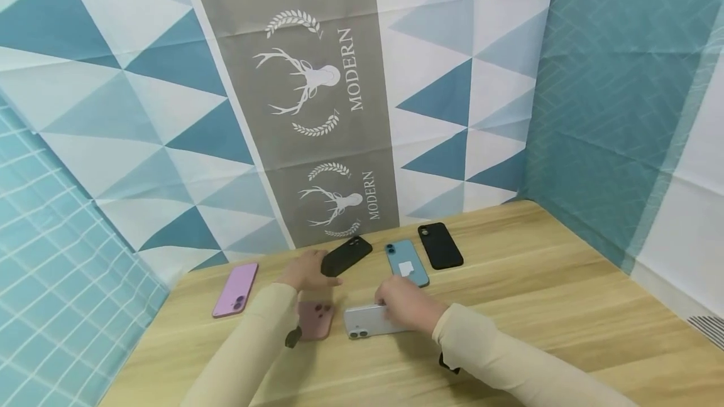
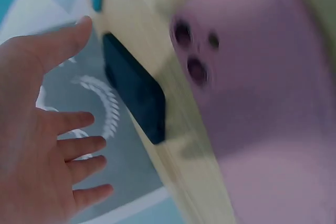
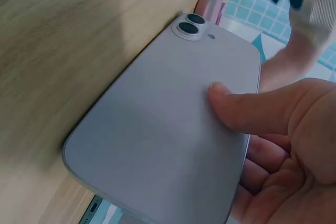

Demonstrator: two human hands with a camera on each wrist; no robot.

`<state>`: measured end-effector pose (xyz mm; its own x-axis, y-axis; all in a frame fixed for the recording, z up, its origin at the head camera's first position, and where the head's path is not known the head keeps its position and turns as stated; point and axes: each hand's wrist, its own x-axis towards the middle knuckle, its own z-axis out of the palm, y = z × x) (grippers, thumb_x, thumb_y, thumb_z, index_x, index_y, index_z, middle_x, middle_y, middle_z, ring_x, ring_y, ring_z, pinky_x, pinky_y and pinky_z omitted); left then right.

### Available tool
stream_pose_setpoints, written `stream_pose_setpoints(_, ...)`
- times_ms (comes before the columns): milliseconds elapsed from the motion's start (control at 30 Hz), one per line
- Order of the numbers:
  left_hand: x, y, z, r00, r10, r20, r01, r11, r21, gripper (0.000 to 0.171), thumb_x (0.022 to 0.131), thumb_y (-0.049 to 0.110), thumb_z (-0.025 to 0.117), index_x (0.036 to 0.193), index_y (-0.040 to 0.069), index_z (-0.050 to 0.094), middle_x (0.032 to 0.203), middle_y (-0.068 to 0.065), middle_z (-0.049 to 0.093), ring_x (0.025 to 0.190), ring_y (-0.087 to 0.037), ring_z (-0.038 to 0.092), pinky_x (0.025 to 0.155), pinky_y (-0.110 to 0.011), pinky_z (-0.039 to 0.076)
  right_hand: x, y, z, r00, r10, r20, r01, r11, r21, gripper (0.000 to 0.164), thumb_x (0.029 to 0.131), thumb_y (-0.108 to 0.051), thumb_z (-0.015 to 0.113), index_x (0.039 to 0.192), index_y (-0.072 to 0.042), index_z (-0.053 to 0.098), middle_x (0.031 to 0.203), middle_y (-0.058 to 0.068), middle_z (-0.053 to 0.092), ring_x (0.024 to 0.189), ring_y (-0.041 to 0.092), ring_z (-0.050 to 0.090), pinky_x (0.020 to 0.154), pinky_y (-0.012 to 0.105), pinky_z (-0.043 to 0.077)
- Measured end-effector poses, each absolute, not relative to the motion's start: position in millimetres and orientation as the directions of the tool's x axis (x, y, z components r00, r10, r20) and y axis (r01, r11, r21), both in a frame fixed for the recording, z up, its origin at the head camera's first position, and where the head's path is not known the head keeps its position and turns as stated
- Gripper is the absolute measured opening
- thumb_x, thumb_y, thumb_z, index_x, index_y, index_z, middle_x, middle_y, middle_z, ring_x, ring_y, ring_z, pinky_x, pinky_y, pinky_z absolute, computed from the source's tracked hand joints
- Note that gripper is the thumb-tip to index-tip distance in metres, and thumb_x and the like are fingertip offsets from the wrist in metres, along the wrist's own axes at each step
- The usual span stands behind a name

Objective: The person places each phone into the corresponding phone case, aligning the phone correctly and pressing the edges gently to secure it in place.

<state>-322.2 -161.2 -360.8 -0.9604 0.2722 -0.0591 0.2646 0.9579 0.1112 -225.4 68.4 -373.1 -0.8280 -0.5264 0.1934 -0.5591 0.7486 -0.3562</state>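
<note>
My right hand (image 1: 408,301) grips a silver-white phone (image 1: 361,319) with two camera lenses. In the right wrist view the thumb lies on the back of that phone (image 3: 157,108), and the other fingers are partly hidden behind its edge. My left hand (image 1: 305,271) is beside a black phone or phone case (image 1: 347,256) near the back of the table. The left wrist view shows its fingers spread, with a visible gap to the black phone (image 2: 137,90). A pink phone (image 1: 315,322) lies below the left hand, partly covered by the forearm.
A purple phone (image 1: 236,291) lies at the left of the wooden table (image 1: 543,281). A blue phone (image 1: 404,255) with a white patch and a black phone or case (image 1: 441,245) lie at the back right. Something dark (image 1: 449,364) is partly hidden under the right sleeve. Patterned cloth (image 1: 435,80) hangs behind.
</note>
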Motion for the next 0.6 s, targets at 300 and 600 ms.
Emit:
stream_pose_setpoints(300,-362,-146,-379,-0.953,0.295,-0.063,0.289,0.953,0.093,0.082,0.083,0.052,0.066,0.142,0.0,0.042,0.143,-0.024,0.048,0.129,-0.041,0.048,0.109,-0.053,0.042,-225,69,-374,-0.838,-0.513,0.185,-0.544,0.762,-0.353,0.014,0.073,0.002,0.076,0.079,-0.011,0.076,0.08,-0.003,0.074,0.067,0.001,0.058,0.06,0.015,0.05)
stream_pose_setpoints(600,-362,-132,-389,-0.961,0.277,0.01,0.277,0.961,0.027,0.08,0.07,0.043,0.08,0.13,-0.001,0.051,0.123,-0.021,0.061,0.109,-0.035,0.061,0.091,-0.049,0.054,-227,71,-376,-0.801,-0.556,0.22,-0.598,0.744,-0.299,0.013,0.074,-0.002,0.077,0.081,-0.013,0.076,0.081,-0.004,0.074,0.067,-0.002,0.059,0.06,0.014,0.051)
